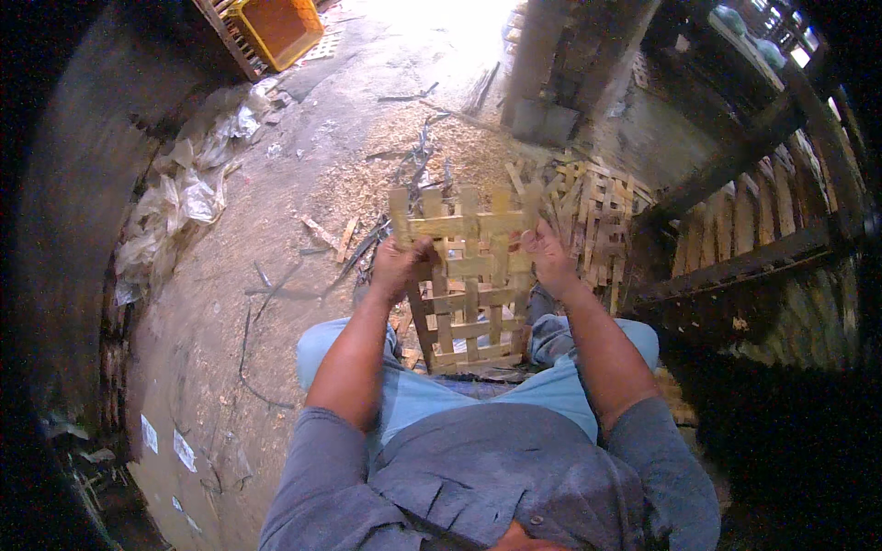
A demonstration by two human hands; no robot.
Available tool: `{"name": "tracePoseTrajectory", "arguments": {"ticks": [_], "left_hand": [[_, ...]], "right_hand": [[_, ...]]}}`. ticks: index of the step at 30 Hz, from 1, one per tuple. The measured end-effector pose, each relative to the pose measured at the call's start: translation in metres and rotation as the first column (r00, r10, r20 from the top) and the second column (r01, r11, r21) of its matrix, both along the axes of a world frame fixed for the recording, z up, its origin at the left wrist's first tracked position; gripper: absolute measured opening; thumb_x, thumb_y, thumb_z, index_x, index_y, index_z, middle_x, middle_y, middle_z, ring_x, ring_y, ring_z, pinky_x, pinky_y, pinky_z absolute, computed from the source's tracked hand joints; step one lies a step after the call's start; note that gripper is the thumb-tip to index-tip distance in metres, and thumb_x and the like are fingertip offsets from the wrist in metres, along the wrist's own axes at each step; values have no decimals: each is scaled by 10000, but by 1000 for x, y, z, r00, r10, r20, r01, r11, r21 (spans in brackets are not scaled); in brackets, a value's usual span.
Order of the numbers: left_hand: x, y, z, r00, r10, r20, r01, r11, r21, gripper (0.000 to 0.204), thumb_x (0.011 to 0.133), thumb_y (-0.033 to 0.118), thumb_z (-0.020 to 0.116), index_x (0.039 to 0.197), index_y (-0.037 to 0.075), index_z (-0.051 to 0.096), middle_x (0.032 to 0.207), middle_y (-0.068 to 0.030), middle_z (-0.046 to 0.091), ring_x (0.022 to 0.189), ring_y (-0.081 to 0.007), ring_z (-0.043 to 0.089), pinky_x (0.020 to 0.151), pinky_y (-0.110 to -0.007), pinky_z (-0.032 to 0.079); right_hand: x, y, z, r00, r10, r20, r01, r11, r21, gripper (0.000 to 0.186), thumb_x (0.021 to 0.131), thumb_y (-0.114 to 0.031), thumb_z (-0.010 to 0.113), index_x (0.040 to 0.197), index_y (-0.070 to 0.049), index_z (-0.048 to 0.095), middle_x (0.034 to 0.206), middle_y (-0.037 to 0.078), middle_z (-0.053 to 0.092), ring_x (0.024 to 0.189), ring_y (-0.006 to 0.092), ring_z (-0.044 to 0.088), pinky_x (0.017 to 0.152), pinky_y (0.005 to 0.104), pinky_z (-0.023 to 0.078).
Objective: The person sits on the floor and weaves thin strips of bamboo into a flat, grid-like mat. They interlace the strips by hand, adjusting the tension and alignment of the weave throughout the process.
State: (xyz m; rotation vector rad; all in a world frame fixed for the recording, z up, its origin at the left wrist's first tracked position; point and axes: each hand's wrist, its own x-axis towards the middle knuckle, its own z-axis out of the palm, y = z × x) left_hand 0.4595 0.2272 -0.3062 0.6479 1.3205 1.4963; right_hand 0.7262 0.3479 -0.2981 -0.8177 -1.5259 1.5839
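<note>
We hold the woven lattice (470,266) between our knees (320,354), long axis pointing away, left-hand (400,266) and right-hand (551,262) fingers gripping opposite edges. Wood shavings (381,138) lie beyond; slatted pieces (602,207) crowd the right.

Shavings (478,151) and plastic (197,198) on floor (253,230)

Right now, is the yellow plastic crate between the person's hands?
No, between the left hand and right hand is a tan woven wooden panel; the crate sits at upper left.
</note>
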Motion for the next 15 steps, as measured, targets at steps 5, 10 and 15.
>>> {"name": "tracePoseTrajectory", "arguments": {"ticks": [5, 10, 15], "left_hand": [[24, 14, -4, 992, 96, -79, -87, 990, 109, 245, 928, 209, 684, 1071, 87, 527, 839, -2, 630, 707, -85, 586, 594, -268, 496], [19, 17, -42, 990, 129, -55, -126, 991, 51, 219, 980, 284, 602, 1013, 99, 491, 793, 12, 567, 659, -65, 532, 555, -245, 459], [18, 20, -52, 976, 170, -137, -168, 985, 23, 220, 983, 280, 596, 1046, 92, 502, 771, 9, 556, 614, -74, 515, 536, -261, 448]], "right_hand": [[-4, 5, -37, 995, -40, -90, 28, 992, -126, 300, 1015, -271, 525, 1230, -62, 514, 888, -16, 567, 788, 94, 511, 779, 272, 443], [-7, 6, -54, 999, 19, -30, -23, 986, -168, 243, 1001, -233, 532, 1188, -85, 483, 830, -15, 519, 758, 97, 517, 729, 278, 443], [-9, 4, -56, 1000, 13, -9, -15, 979, -205, 261, 1015, -207, 493, 1242, -80, 479, 846, -26, 502, 757, 87, 479, 739, 256, 430]]}}
